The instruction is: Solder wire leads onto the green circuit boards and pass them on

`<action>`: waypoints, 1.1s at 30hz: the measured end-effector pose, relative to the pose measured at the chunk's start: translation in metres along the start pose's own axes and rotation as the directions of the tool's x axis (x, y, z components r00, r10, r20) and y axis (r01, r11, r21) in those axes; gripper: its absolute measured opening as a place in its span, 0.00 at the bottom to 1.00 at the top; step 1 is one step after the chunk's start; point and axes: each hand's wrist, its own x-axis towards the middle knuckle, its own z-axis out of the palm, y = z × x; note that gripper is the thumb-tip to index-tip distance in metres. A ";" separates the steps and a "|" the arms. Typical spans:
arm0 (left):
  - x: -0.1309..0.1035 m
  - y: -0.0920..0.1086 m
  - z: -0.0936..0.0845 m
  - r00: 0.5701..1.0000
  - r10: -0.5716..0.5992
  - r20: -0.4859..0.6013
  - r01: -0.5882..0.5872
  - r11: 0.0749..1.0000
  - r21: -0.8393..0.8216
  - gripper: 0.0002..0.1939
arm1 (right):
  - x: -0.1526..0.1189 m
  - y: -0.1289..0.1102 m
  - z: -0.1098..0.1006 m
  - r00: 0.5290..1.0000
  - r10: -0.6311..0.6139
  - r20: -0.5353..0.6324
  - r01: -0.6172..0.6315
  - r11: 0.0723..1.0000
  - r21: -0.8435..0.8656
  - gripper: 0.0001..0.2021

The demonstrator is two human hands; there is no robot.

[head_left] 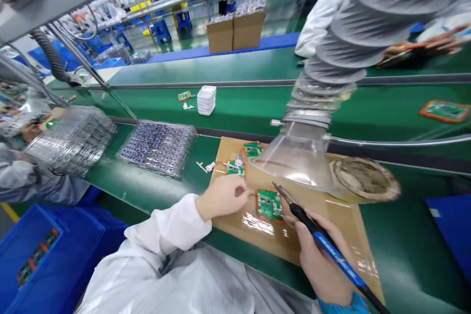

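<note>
One soldering iron [332, 251] in right hand [318, 264]

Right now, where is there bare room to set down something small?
Bare green bench lies between the cardboard and the blue object at right. On the strip behind, another patch lies between the white stack and hose. Crowded: the cardboard's middle, where left hand, right hand, iron and board are close.

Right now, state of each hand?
Left hand: pinched closed; whatever it grips is too small to tell.
Right hand: closed, holding the soldering iron.
</note>
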 end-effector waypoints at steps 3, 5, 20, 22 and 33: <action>-0.008 -0.024 -0.049 0.985 0.010 -0.170 0.028 0.976 0.215 0.07 | -0.002 0.014 0.008 0.985 -0.048 0.166 0.047 0.999 0.010 0.22; -0.013 -0.052 -0.097 0.947 -0.055 -0.318 0.183 0.903 0.389 0.09 | -0.003 0.024 0.012 0.966 -0.073 0.249 0.075 0.997 -0.001 0.23; -0.016 -0.157 -0.255 0.882 -0.381 -0.278 0.463 0.585 0.667 0.01 | -0.005 0.023 0.018 0.954 0.009 0.300 -0.016 1.000 0.019 0.26; -0.013 -0.154 -0.263 0.892 -0.393 -0.223 0.434 0.609 0.664 0.04 | -0.006 0.020 0.018 0.954 0.018 0.300 -0.029 0.999 0.034 0.26; -0.030 -0.096 -0.203 0.869 0.083 -0.487 0.117 0.924 0.365 0.07 | -0.004 0.024 0.022 0.959 -0.082 0.272 0.071 0.996 0.050 0.22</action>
